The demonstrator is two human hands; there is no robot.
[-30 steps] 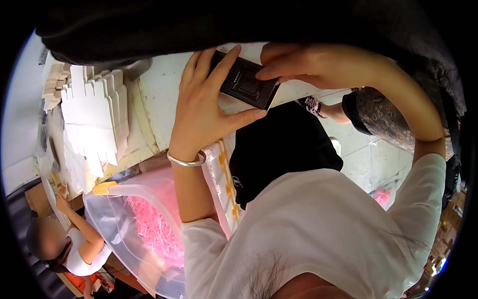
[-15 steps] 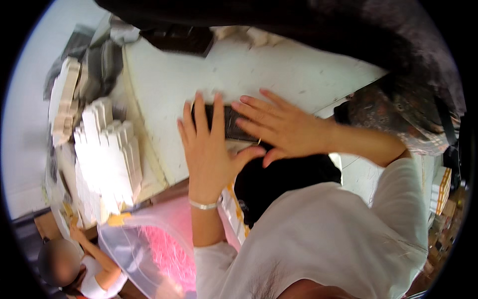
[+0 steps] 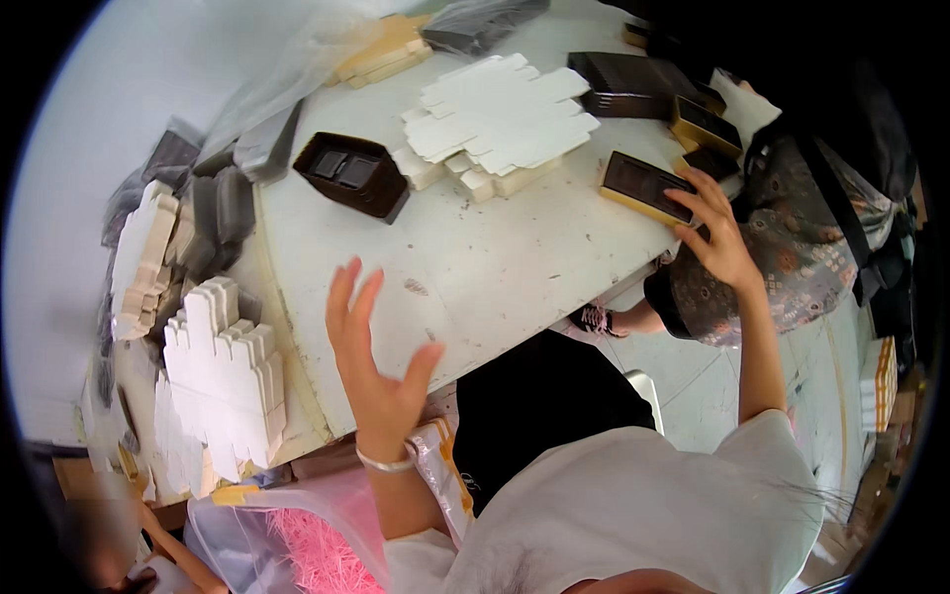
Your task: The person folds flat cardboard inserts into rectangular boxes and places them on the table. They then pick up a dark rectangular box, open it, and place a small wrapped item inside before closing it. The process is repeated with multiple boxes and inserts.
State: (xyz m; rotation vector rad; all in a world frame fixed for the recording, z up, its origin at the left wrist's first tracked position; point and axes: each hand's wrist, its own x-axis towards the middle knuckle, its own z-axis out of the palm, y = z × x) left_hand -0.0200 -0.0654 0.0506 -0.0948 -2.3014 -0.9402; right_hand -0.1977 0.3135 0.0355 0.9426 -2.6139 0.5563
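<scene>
Watching from my end, the biggest thing is the pale tabletop (image 3: pixel 505 267), then a clear plastic tub (image 3: pixel 230 544) with pink shreds (image 3: pixel 322 554) by its near edge. There's a pile of flat white cartons (image 3: pixel 500 109) toward the back. My left hand (image 3: pixel 376 371) is near the front edge, fingers spread wide. A dark tray stack (image 3: pixel 351 183) sits left of those cartons. My right hand (image 3: pixel 720 238) has curved fingers touching a dark, gold-sided box (image 3: pixel 633 185) toward the tabletop's right; can't tell if it's gripping.
</scene>
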